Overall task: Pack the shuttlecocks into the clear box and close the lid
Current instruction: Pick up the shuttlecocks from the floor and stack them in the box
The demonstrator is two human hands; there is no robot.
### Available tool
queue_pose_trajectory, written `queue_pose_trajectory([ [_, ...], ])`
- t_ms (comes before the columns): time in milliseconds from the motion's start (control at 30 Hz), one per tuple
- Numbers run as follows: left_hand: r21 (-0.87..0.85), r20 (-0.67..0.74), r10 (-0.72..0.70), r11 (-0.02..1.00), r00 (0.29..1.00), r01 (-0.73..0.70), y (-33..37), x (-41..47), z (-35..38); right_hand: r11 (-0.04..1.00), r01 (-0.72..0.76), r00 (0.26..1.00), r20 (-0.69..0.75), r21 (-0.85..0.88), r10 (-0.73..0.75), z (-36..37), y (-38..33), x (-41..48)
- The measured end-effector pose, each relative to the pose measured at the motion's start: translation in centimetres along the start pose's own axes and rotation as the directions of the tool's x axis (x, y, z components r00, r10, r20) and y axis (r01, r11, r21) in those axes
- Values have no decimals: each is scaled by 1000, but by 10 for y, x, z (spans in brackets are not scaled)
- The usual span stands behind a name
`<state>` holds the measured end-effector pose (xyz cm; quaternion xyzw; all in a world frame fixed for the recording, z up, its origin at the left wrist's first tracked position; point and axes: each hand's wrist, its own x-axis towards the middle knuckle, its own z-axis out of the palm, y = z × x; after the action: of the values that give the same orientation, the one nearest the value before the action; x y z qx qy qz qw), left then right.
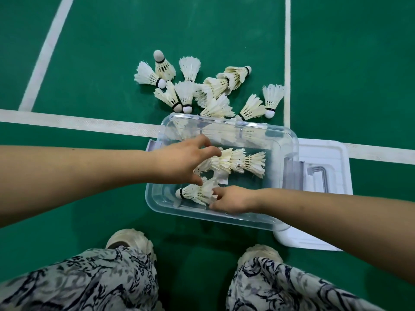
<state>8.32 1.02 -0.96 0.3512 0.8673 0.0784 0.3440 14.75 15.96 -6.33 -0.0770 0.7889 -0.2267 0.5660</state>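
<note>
We are looking at the clear box (190, 213) in the middle of the frame, standing on the green floor (112, 52), with its lid (325, 153) lying off at the right, partly under the box edge. Our left hand (182, 161) is hovering released over the box with the fingers spread, just at the end of the nested row of shuttlecocks (235, 161), and it is not closing on anything we can see. Our right hand (233, 199) is pinching the feather skirt of the single shuttlecock (193, 193) that is lying near the front wall of the box, cork pointing to the left of the frame. The loose shuttlecocks (211, 90) are waiting in a heap on the floor just above the box, some touching its far rim. We are judging these things as very light and fragile: the feathers are bending and breaking easily, so the safer place to take hold is the firm cork or the base of the skirt, with a soft pinch only. Nesting them cork into skirt is saving room. The box walls are smooth and fairly low, and the open top is giving both hands free entry. Around the box the floor is giving open room at the left, while the lid is taking the room at the right.
</note>
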Motion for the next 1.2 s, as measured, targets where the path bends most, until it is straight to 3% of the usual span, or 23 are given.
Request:
queue_pose_trajectory([
  [133,0,-1,27,1000,1000,-27,3,4,1,997,-26,999,-33,72,28,-6,6,-9],
  [200,3,-9,39,999,999,-39,5,4,0,994,-10,988,-153,106,27,-16,9,-16],
  [333,4,-18,61,998,998,-61,15,7,-3,958,174,858,-513,228,-33,-33,13,-31],
  [467,-15,-70,96,995,993,-98,29,12,-10,900,341,730,-680,271,-71,-31,14,-47],
  [733,-19,-31,141,990,990,-142,36,28,-9,936,349,646,-737,55,-197,-5,23,-67],
  [867,-37,6,193,981,981,-192,39,36,-1,963,258,677,-697,-79,-238,-6,26,-65],
  [1200,-159,19,177,972,984,-172,40,43,14,982,171,716,-675,-81,-180,-8,25,-61],
])
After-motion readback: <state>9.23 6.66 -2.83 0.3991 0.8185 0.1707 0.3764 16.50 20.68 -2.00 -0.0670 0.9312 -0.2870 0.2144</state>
